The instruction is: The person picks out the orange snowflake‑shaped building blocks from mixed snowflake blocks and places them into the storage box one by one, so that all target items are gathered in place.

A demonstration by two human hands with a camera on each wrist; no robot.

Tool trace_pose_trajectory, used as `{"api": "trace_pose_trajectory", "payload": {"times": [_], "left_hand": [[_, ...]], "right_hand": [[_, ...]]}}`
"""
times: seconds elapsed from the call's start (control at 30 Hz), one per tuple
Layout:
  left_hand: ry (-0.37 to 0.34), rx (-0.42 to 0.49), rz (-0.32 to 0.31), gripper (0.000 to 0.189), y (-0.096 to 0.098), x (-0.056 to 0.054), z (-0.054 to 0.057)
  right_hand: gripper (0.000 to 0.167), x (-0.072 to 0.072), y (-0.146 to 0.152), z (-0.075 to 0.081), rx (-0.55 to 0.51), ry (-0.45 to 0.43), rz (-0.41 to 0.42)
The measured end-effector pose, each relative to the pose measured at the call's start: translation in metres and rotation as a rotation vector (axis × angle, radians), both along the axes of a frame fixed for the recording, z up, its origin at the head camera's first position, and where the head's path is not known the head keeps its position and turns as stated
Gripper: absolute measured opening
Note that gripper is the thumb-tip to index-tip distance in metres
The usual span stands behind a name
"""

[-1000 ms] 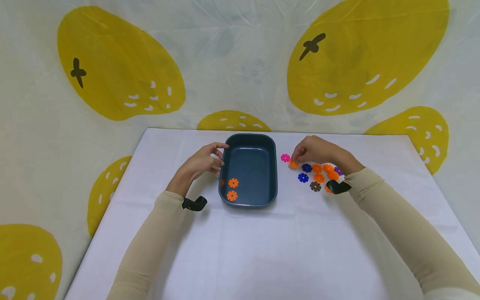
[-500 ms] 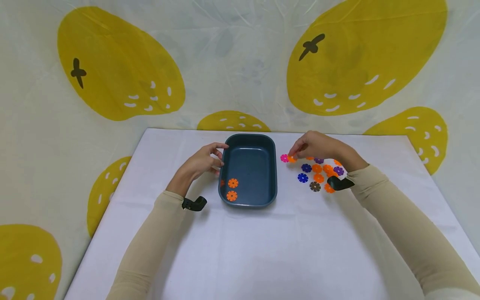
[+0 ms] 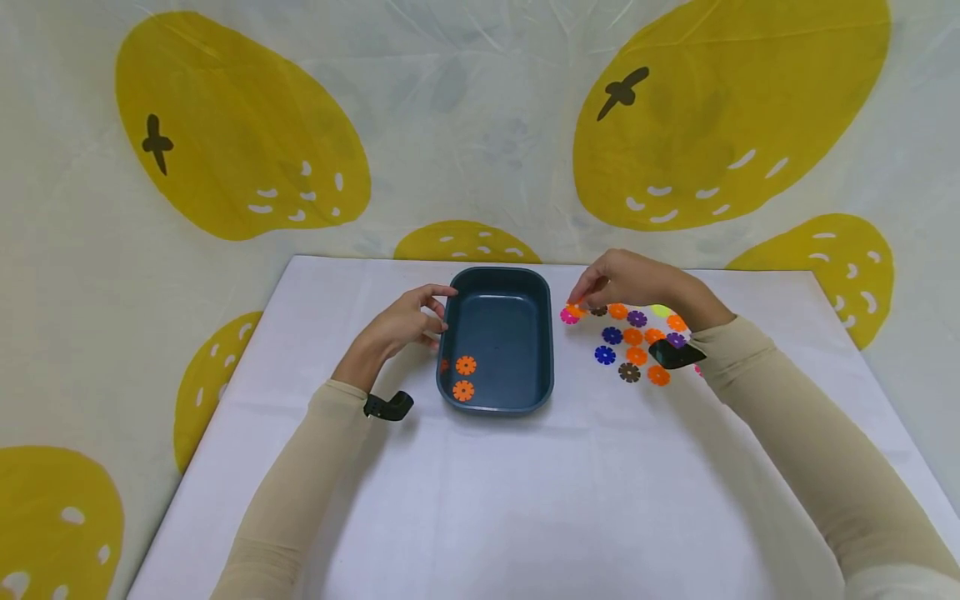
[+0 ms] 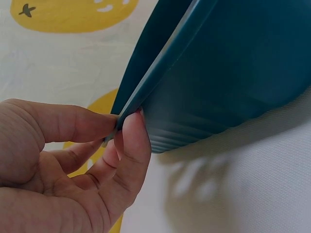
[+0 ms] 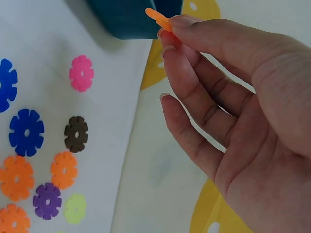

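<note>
A dark blue-green rectangular tub (image 3: 513,337) stands on the white table. My left hand (image 3: 405,321) pinches its left rim between thumb and fingers, as the left wrist view shows at the tub wall (image 4: 233,73). Inside the tub, toward its near left corner, lie two orange notched discs (image 3: 466,365), flower-shaped. My right hand (image 3: 633,279) pinches another orange notched disc (image 5: 158,18) between thumb and index finger, raised above the table right of the tub. The other right fingers curve loosely. Below that hand lies a pink disc (image 5: 81,73).
Several loose notched discs lie right of the tub: orange (image 3: 636,356), blue (image 3: 605,355), brown (image 3: 629,372), purple (image 3: 637,318) and yellow-green (image 5: 75,208). The right forearm (image 3: 787,442) hangs over part of them. A patterned cloth (image 3: 480,125) rises behind the table.
My right hand has lifted the orange disc off the table and moved slightly up and left, uncovering more discs. The left hand and the tub have stayed in place.
</note>
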State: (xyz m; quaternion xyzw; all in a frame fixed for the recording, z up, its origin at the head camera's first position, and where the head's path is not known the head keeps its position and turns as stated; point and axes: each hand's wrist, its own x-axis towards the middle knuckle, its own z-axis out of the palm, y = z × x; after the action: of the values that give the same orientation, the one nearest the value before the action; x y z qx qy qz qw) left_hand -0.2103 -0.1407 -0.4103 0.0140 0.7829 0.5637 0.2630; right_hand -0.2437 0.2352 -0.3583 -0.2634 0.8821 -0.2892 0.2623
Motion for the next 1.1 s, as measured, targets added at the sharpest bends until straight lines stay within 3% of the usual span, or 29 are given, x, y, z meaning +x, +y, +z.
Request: {"api": "trace_pose_trajectory", "payload": {"times": [0.67, 1.1], "left_hand": [[0.0, -0.006, 0.0, 0.067, 0.001, 0.001, -0.003], [-0.004, -0.015, 0.008, 0.067, 0.002, 0.002, -0.002]], "right_hand": [[0.017, -0.002, -0.035, 0.018, 0.029, 0.051, 0.099], [0.017, -0.004, -0.059, 0.017, 0.015, 0.036, 0.145]]}}
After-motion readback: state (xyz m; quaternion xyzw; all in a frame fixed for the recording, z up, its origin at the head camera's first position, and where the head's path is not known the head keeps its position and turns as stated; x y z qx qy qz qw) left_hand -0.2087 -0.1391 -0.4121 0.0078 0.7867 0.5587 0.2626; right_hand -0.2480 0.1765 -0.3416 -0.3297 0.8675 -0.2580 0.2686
